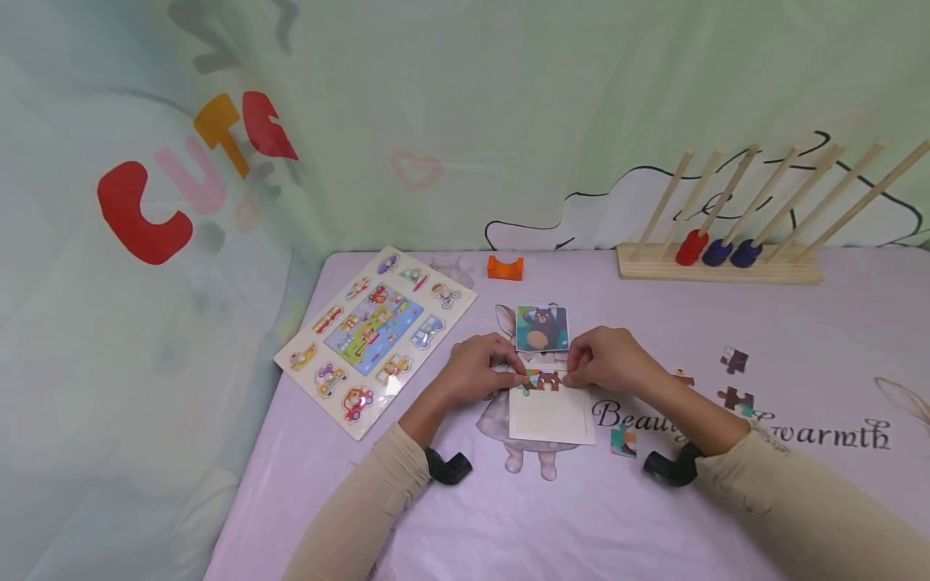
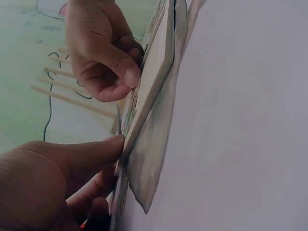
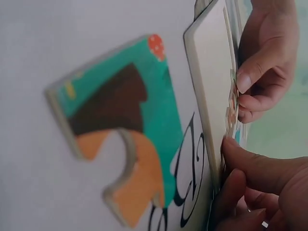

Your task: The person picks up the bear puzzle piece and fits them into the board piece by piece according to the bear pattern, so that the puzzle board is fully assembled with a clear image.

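Observation:
A cream puzzle board lies on the printed cloth, with joined bear-face jigsaw pieces along its far end. My left hand grips the board's far left corner, thumb tip beside the pieces. At the opposite side my right hand pinches the board's edge, its thumb close against the pieces, as the right wrist view shows. Both hands' other fingers curl partly out of sight. Just beyond the board lies a bear picture card. A loose green, brown and orange jigsaw piece rests right of the board.
Several more loose pieces lie to the right, some near my right forearm. A vehicle peg puzzle lies at the left. Along the back stand an orange block and a wooden peg rack with red and blue rings.

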Tool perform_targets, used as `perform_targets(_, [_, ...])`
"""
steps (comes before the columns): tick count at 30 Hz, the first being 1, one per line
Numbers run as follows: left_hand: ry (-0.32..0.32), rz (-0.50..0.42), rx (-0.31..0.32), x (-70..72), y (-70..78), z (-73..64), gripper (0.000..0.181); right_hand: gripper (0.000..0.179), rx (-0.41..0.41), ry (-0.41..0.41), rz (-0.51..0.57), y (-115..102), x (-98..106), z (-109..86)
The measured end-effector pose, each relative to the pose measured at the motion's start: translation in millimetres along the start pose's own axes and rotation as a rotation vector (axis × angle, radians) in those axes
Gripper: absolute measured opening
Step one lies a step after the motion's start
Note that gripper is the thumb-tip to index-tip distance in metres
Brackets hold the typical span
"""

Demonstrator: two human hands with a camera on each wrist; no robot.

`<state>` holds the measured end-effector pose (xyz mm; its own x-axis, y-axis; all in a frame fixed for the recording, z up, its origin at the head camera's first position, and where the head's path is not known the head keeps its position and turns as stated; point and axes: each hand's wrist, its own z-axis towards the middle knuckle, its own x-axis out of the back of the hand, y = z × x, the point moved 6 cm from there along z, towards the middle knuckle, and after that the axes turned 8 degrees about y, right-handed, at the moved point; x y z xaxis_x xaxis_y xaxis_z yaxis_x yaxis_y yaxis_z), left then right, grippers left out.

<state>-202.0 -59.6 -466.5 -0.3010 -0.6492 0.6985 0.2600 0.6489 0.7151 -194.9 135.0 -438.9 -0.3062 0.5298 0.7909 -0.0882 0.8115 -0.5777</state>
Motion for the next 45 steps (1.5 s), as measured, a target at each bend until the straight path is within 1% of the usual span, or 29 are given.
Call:
perform_targets(3, [0.012,0.014,0.027,0.2,-1.0,0.6,0.005,0.015,0.012,0.006,-0.012,0.3,-1.7,2.5])
perform_targets(9, [0.085,0.075,0.110,0.0,1.4,3.1,0.013,0.016,0.012,-0.006,-0.024,-1.9,-3.2,5.5])
perform_targets(11, [0.101,0.099,0.129,0.2,3.7,3.8,0.017,0.016,0.006,-0.009,-0.027,-2.2,-3.4,5.6])
perform_targets(15, [0.115,0.138,0.154,0.5,7.6,5.5,0.020,0.016,0.000,-0.003,-0.035,-2.3,-2.9,5.8])
perform_targets(19, [0.120,0.155,0.166,0.4,9.9,6.5,0.021,0.017,-0.006,0.002,-0.033,-1.6,-2.9,5.8])
perform_targets(24, [0.130,0.146,0.179,0.2,11.0,5.4,0.023,0.016,-0.015,0.002,-0.021,0.0,-3.6,5.0])
perform_targets(31, [0.138,0.144,0.174,-2.5,12.6,5.0,0.022,0.015,-0.015,-0.004,-0.005,0.9,-1.6,1.5])
perform_targets(38, [0.140,0.159,0.174,-2.0,15.3,4.2,0.020,0.012,-0.010,-0.011,0.003,-0.1,-3.3,-0.8])
perform_targets(45, [0.141,0.138,0.177,-1.0,16.9,3.2,0.024,0.013,0.011,0.009,-0.002,-2.1,-5.9,0.3])
